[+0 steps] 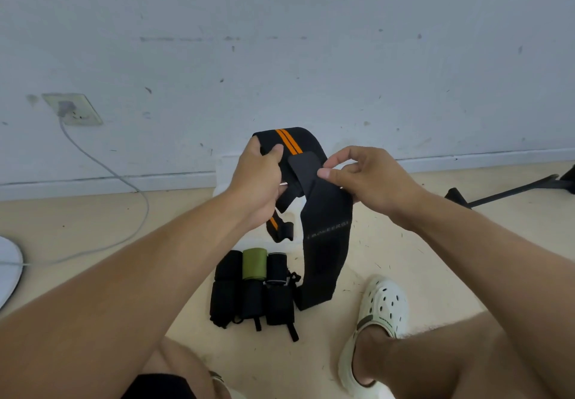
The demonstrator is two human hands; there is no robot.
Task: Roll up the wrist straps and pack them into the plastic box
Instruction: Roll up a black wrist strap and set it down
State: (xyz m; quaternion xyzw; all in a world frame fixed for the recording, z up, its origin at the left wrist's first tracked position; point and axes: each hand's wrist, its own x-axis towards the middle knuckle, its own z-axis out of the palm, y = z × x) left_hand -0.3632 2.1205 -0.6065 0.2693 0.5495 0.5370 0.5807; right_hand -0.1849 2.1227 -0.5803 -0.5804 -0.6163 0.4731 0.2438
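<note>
A long black wrist strap (326,243) with two orange stripes arches between my hands above the floor. My left hand (258,180) grips its striped part at the left. My right hand (364,177) pinches the black tab end at the strap's middle with thumb and fingers. The strap's long tail hangs down to the floor. Below it lie several rolled straps (252,289), black ones and one green, side by side. A white plastic box (222,168) shows partly behind my left hand against the wall; most of it is hidden.
A grey wall rises straight ahead with a socket (73,109) and a cable (124,180) trailing left to a white round object (7,271). A black stand leg (504,193) lies at the right. My right foot wears a white clog (373,327) next to the straps.
</note>
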